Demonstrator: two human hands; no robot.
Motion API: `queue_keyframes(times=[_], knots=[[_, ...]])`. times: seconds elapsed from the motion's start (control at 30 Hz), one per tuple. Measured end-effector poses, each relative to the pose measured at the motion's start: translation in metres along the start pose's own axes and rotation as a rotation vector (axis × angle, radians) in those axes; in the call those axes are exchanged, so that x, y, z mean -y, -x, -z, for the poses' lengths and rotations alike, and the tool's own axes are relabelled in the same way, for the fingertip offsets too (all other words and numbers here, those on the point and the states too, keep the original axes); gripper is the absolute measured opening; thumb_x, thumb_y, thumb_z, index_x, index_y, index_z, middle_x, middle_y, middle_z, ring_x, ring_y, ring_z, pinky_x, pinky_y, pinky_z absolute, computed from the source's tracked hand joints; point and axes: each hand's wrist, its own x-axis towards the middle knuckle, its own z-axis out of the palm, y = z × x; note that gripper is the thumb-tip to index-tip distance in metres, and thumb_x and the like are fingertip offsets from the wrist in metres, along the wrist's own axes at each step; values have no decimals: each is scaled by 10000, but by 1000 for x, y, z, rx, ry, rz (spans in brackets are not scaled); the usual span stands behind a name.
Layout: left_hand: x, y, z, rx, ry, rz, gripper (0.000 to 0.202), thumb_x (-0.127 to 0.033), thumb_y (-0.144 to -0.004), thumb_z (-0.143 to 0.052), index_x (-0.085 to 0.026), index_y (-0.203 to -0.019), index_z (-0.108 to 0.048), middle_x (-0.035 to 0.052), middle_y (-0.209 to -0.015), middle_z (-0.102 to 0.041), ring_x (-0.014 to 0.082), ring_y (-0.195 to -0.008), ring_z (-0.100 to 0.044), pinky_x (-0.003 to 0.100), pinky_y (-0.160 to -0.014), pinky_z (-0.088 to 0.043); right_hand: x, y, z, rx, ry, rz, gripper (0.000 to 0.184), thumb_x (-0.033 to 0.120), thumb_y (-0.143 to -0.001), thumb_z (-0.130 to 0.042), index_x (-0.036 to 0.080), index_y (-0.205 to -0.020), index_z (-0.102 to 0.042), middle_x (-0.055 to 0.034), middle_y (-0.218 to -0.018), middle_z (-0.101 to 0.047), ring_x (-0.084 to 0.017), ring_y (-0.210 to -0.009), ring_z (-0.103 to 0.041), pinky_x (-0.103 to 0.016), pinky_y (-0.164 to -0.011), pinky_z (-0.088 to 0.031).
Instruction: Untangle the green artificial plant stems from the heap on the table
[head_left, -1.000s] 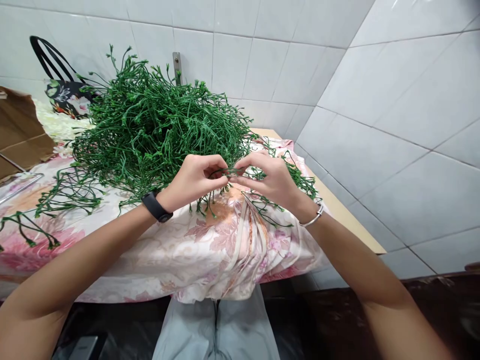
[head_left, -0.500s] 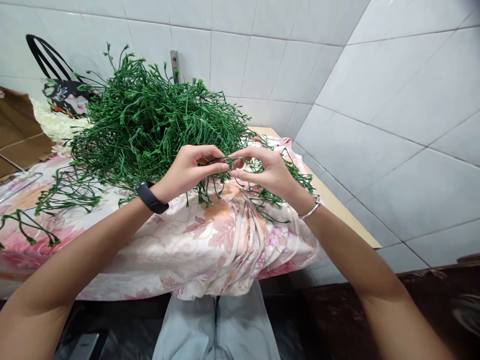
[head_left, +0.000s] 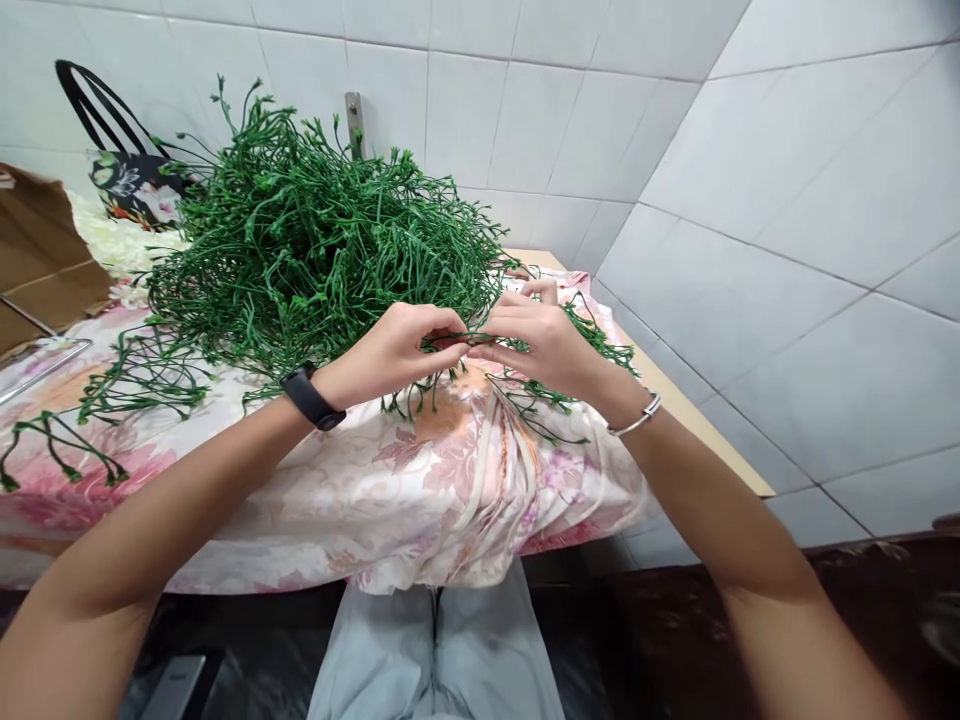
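Note:
My left hand (head_left: 409, 348), with a black band on its wrist, pinches a thin green artificial flower stem (head_left: 474, 338) between thumb and fingers. From the other side, my right hand (head_left: 541, 335) is closed on the same stem, its fingertips almost meeting the left ones. Just behind both hands rises a big heap of green plastic stems (head_left: 322, 230) with small budded tips. More loose stems (head_left: 544, 400) lie under and beside my right hand. Fingers cover most of the held piece.
A floral cloth (head_left: 360, 500) covers the table, bunched at its front edge. At left lie loose stems (head_left: 146, 385), a metal rod (head_left: 49, 368), brown cardboard (head_left: 45, 255), pale petals (head_left: 120, 245) and a flowered bag (head_left: 139, 187). Tiled walls (head_left: 787, 250) stand behind and at right.
The right hand's fingers have curled and shifted, with some now lifted above the stem. Both hands stay close together on it. The camera view has moved slightly.

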Motion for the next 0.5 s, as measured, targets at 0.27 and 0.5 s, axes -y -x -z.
queue_keyframes(times=[0.27,0.5], knots=[[3,0,7,-279,-16,123,139,-247,-743,-557,-127,-706,-618,9,-629,-596,89,-570,-490,210,-547,-366,-8,0,11,-140,-29,-164,279,360,-872,-439,195,-658,-509,25,-617,-517,-118,-624,-453,-337,-776,-289],[5,-1,2,-178,180,152,183,-276,-752,-565,-115,-776,-647,40,-714,-645,106,-643,-552,219,-607,-423,-33,5,20,-159,29,-193,261,457,-803,-537,235,-692,-618,25,-685,-621,-168,-774,-564,-386,-828,-266]])
